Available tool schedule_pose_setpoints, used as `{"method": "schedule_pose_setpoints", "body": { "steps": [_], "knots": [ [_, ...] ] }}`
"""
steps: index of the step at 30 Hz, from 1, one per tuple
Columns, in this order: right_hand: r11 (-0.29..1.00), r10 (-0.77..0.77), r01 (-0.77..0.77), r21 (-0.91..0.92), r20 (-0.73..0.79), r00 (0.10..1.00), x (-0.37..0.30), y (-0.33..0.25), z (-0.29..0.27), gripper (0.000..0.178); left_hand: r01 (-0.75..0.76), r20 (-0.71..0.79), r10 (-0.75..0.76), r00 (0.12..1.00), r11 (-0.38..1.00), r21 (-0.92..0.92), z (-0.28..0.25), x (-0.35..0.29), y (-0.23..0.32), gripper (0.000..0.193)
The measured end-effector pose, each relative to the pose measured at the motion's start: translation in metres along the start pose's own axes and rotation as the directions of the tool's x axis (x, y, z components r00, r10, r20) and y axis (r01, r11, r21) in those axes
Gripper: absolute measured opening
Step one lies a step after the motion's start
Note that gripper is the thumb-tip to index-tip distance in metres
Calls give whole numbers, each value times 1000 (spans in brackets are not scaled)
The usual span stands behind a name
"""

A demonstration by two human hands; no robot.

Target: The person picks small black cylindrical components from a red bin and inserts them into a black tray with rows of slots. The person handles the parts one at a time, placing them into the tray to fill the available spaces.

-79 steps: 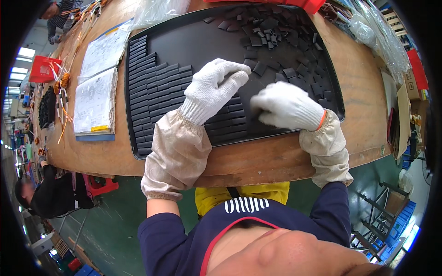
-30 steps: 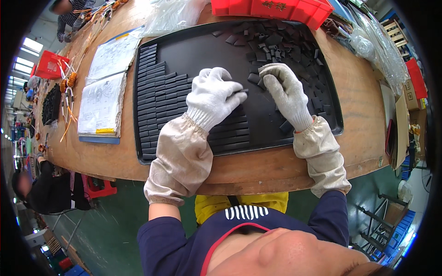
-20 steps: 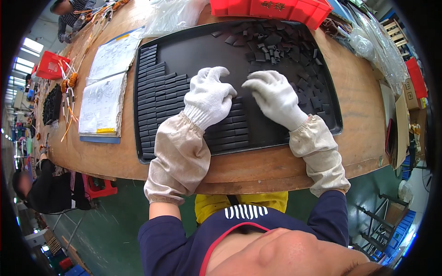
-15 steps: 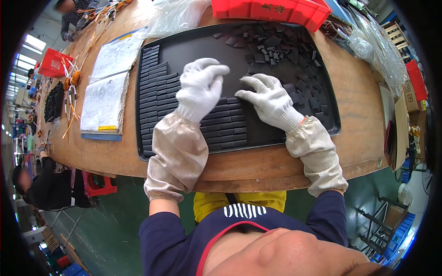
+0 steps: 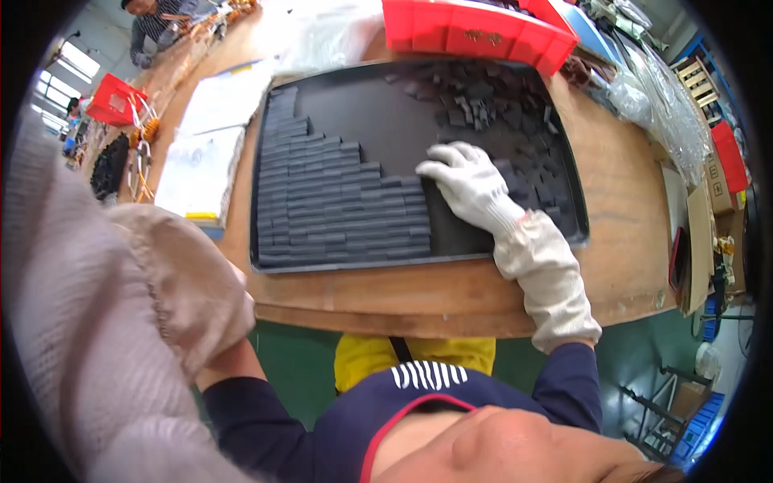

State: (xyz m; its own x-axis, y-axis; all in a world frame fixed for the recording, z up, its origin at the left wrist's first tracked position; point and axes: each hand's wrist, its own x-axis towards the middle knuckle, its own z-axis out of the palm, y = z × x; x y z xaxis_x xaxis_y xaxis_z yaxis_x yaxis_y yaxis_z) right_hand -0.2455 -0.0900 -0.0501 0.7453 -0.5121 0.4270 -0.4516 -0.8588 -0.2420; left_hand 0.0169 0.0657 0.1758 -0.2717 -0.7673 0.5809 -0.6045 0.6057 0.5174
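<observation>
White knit glove, right hand (image 5: 465,181): fingers half-curled and slightly parted, no piece visible between them; hovers or rests, contact unclear, beside the right ends of the black pieces in stepped rows (image 5: 338,201), left part of black tray (image 5: 378,105). Left hand (image 5: 80,322): now off the tray, raised close to the camera, blurred; grip cannot be told. Work there appears to pause on that side. Loose black pieces (image 5: 481,113): tray's right part. Writing: red bin (image 5: 467,28) bears blurred characters; open papers (image 5: 197,165), illegible; no brand discernible.
</observation>
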Motion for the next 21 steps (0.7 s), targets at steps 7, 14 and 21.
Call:
{"method": "schedule_pose_setpoints", "body": {
  "steps": [7,14,21],
  "knots": [
    [998,-51,48,-28,-126,991,3,-7,-2,35,79,59,-84,995,994,79,-14,-22,5,23],
    [1000,-4,2,-27,-82,997,0,-10,-3,38,160,63,-165,984,985,71,-12,-41,1,23],
    [999,8,-10,-33,-61,998,-2,-7,-3,38,180,83,-184,979,982,55,-9,-47,-16,23]
  ]
}}
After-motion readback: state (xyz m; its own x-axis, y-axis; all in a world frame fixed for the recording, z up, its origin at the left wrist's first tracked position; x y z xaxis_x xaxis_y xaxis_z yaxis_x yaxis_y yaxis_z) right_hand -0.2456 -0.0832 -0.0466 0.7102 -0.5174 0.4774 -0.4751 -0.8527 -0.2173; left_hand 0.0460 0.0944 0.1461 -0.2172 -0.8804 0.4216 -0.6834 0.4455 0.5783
